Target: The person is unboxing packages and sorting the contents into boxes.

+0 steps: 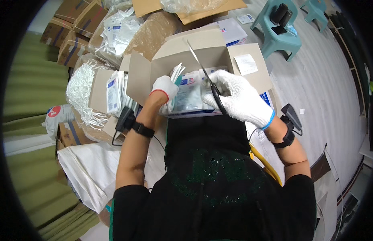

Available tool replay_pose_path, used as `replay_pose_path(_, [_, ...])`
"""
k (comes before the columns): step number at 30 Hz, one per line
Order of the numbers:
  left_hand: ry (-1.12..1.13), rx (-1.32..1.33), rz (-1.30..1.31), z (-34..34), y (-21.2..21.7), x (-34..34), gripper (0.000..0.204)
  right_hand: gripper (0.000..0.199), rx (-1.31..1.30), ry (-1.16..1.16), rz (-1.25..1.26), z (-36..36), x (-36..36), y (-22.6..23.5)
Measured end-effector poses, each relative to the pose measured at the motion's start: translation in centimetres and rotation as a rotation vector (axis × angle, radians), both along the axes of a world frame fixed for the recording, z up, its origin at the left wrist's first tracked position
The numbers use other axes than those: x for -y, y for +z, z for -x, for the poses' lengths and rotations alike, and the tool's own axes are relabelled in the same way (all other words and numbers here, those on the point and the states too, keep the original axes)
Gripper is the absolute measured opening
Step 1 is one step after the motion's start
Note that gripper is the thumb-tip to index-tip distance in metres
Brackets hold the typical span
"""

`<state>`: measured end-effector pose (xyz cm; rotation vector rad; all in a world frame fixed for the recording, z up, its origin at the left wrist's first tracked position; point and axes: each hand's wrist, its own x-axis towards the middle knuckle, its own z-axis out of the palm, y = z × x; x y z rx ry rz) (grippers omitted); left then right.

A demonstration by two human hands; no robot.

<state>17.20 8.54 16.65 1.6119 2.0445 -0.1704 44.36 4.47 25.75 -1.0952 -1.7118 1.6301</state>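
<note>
Black cloth over the person's lap (210,176) fills the foreground. Beyond it sits an open cardboard box (202,52) with its flaps spread. Inside lies a stack of flat plastic packets (190,94), likely light, floppy and slick, best pinched at an edge. 2 gloved hands work there: left hand (165,89) clamped on the packets, right hand (236,98) closed around scissors (204,74).

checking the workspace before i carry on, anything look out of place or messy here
Mostly the left side: a tangle of white cords spills loosely out of a clear plastic bag beside the open brown cardboard box. The pointed metal scissors in the gloved right hand are open.
</note>
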Motion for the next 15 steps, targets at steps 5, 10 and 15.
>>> replay_pose_path(5, [0.089, 0.350, -0.168, 0.7, 3.4, 2.3, 0.030, 0.049, 0.480, 0.283, 0.005, 0.2, -1.8, 1.1])
replay_pose_path(10, [-0.046, 0.194, -0.338, -1.0, 4.1, 3.2, 0.027, 0.058, 0.534, 0.344, -0.020, 1.7, -2.2, 2.7])
replay_pose_path(15, [-0.243, -0.163, -0.479, -5.3, 4.5, 5.3, 0.027, 0.057, 0.395, 0.256, 0.022, 2.0, -2.1, 2.8])
